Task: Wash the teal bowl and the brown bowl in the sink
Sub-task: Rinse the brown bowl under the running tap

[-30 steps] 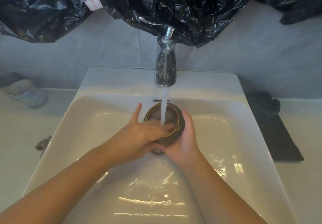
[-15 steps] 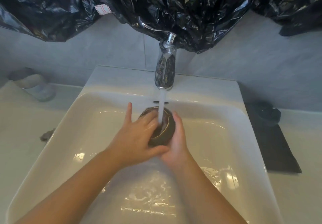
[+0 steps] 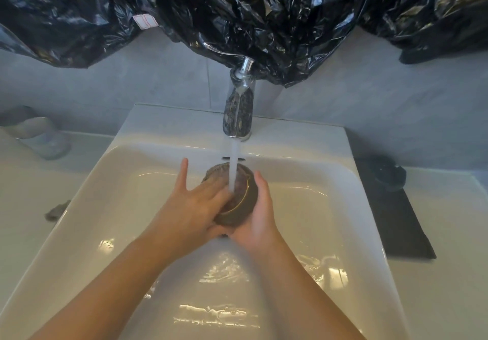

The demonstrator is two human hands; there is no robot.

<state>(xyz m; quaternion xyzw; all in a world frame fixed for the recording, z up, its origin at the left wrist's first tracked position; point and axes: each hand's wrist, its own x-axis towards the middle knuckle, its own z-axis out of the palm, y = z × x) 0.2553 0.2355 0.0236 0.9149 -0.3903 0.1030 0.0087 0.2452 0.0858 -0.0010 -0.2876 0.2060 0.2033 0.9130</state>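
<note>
The brown bowl (image 3: 241, 197), with a thin gold rim line, is held tilted in the white sink (image 3: 330, 207) directly under the running water from the chrome faucet (image 3: 239, 112). My right hand (image 3: 260, 218) cups the bowl from its right side and below. My left hand (image 3: 192, 205) lies over the bowl's left part, fingers reaching into its inside, index finger stretched up. A pale teal bowl (image 3: 37, 136) lies on its side on the counter at far left, blurred.
Black plastic sheeting (image 3: 250, 17) hangs over the wall and the faucet top. A dark mat with a dark round object (image 3: 388, 178) lies on the counter to the right. A small grey item (image 3: 56, 210) sits at the sink's left edge. Water pools in the basin.
My left hand's fingers have slid across the bowl's inside, and the bowl has turned a little in my right hand. The view shifted slightly.
</note>
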